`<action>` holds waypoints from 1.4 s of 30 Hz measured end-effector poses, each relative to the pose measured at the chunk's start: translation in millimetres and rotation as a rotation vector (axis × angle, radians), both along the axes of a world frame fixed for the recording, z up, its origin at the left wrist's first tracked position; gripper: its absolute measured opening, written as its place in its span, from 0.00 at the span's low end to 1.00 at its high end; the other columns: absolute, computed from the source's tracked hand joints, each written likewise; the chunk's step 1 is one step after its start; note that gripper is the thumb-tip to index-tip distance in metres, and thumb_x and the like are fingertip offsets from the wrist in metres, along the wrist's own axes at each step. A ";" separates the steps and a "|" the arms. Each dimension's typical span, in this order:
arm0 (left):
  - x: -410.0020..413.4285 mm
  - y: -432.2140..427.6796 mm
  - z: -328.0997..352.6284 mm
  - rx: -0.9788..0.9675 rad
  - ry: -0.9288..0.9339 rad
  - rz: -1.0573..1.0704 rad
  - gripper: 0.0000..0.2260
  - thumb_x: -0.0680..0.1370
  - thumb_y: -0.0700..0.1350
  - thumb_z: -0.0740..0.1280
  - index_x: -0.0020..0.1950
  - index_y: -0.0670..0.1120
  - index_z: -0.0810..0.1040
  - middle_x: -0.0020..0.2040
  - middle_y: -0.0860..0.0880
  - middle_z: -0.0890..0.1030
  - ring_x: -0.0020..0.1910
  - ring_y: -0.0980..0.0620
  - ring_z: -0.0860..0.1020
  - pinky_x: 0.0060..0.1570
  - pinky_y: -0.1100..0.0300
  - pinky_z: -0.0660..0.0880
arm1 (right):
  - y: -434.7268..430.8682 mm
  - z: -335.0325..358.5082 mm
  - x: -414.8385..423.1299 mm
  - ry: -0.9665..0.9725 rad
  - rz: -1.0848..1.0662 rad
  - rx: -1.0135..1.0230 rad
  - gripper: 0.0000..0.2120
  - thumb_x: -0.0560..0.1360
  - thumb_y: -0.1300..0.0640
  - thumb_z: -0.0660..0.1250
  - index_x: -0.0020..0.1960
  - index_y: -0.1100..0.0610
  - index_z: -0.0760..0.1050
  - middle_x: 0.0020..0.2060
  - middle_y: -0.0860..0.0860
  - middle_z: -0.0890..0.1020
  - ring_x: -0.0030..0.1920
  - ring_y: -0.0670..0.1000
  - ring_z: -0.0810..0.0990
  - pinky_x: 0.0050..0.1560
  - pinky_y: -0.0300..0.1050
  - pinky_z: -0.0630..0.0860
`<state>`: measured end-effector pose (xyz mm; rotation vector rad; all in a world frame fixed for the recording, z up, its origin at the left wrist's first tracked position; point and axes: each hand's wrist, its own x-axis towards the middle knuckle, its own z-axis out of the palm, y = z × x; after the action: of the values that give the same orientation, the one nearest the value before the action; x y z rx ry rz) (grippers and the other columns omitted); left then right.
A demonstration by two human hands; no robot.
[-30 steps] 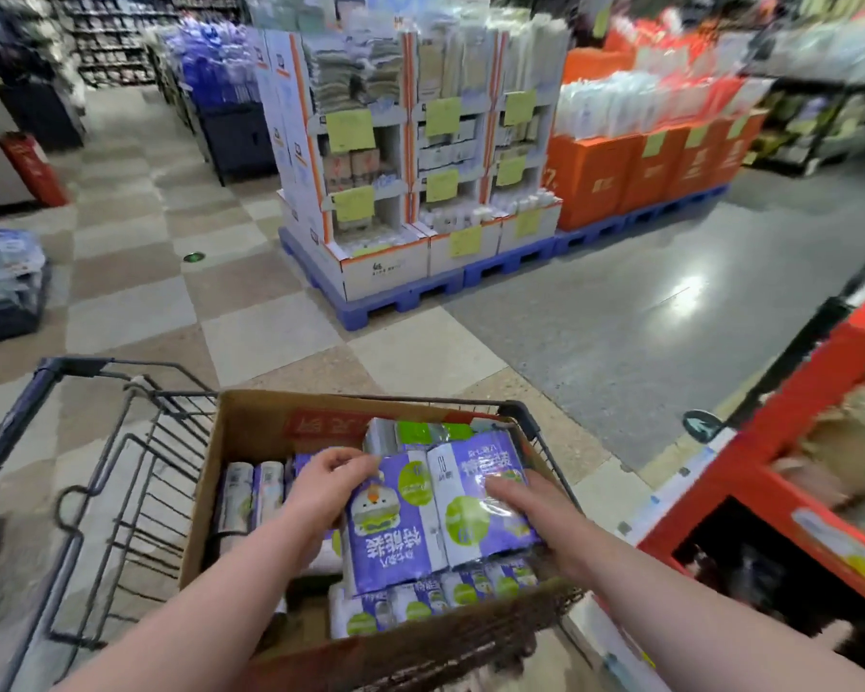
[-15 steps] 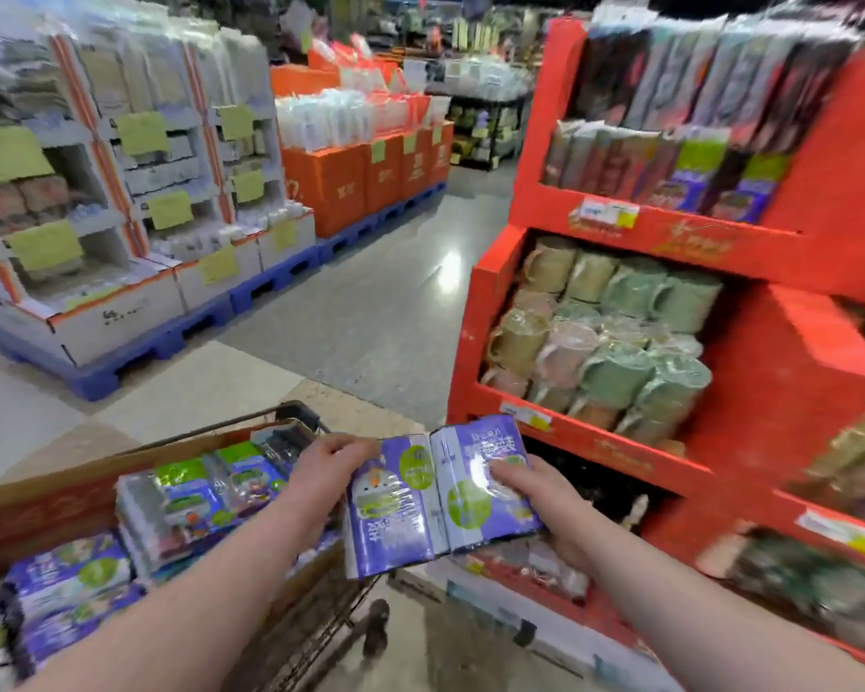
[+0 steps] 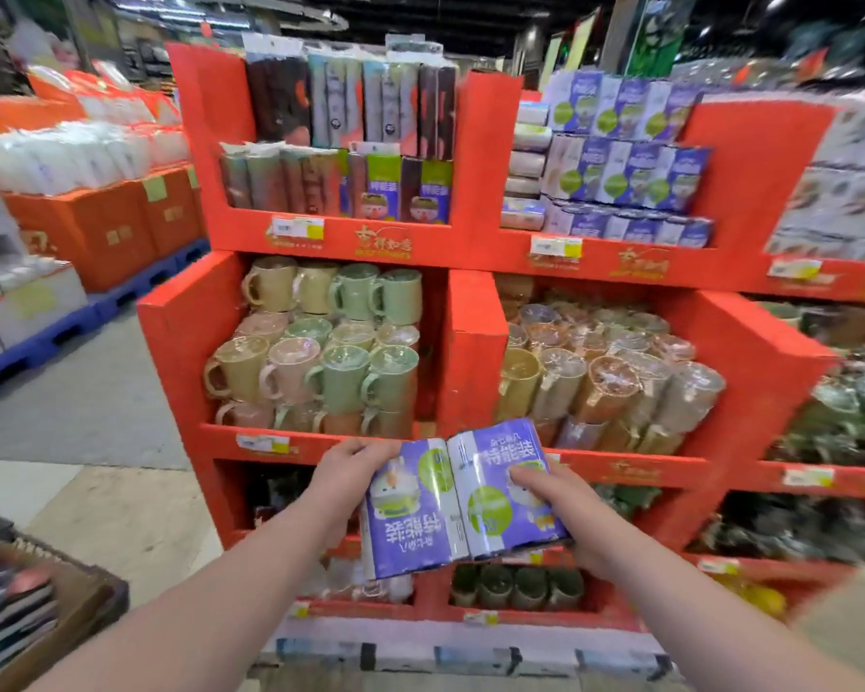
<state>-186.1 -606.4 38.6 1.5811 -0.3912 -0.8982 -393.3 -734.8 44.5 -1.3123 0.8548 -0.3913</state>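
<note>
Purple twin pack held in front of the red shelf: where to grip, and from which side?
Grip the purple twin pack at its two outer ends, coming in from left and right, as the left hand and right hand do. It is wide, two bundles joined at a middle seam, so it would likely fold if held at one end.

Both hands grip purple pack before red shelves.
</note>
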 end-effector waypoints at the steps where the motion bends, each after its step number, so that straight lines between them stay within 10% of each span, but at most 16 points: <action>1: -16.8 -18.3 3.1 -0.005 -0.006 -0.026 0.07 0.75 0.45 0.71 0.48 0.42 0.80 0.39 0.45 0.84 0.33 0.49 0.82 0.33 0.60 0.75 | -14.1 3.5 -18.5 -0.005 -0.020 -0.002 0.16 0.72 0.54 0.72 0.58 0.57 0.77 0.47 0.56 0.86 0.43 0.56 0.85 0.46 0.49 0.81; 9: -103.2 -120.5 20.8 -0.029 -0.041 -0.134 0.20 0.62 0.56 0.74 0.47 0.45 0.81 0.49 0.42 0.83 0.50 0.40 0.81 0.55 0.43 0.77 | -94.7 19.5 -118.7 0.003 -0.152 -0.046 0.08 0.77 0.56 0.66 0.54 0.57 0.77 0.37 0.49 0.85 0.32 0.47 0.82 0.32 0.35 0.76; 20: -123.5 -250.4 64.4 -0.117 -0.110 -0.233 0.09 0.76 0.46 0.68 0.44 0.40 0.77 0.41 0.39 0.82 0.34 0.44 0.80 0.36 0.57 0.77 | -191.1 50.5 -139.8 -0.148 -0.263 -0.084 0.11 0.76 0.53 0.65 0.53 0.59 0.78 0.36 0.51 0.86 0.31 0.47 0.83 0.31 0.38 0.78; 30: -102.8 -399.1 109.8 -0.259 -0.075 -0.344 0.12 0.73 0.49 0.72 0.47 0.41 0.78 0.49 0.37 0.83 0.46 0.37 0.82 0.49 0.43 0.79 | -319.5 110.2 -124.8 -0.087 -0.425 -0.336 0.15 0.71 0.51 0.71 0.52 0.60 0.80 0.43 0.56 0.86 0.41 0.56 0.84 0.48 0.52 0.79; 42: -6.3 -464.1 151.2 -0.370 -0.126 -0.137 0.15 0.70 0.50 0.73 0.50 0.41 0.79 0.43 0.42 0.84 0.40 0.43 0.82 0.48 0.46 0.80 | -432.1 163.1 -13.8 -0.138 -0.354 -0.546 0.09 0.77 0.51 0.66 0.46 0.56 0.79 0.36 0.50 0.83 0.29 0.43 0.80 0.30 0.35 0.74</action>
<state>-192.4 -1070.5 189.8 1.2824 -0.7203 -0.7784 -407.1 -1166.9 207.6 -1.6072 0.8971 -1.0387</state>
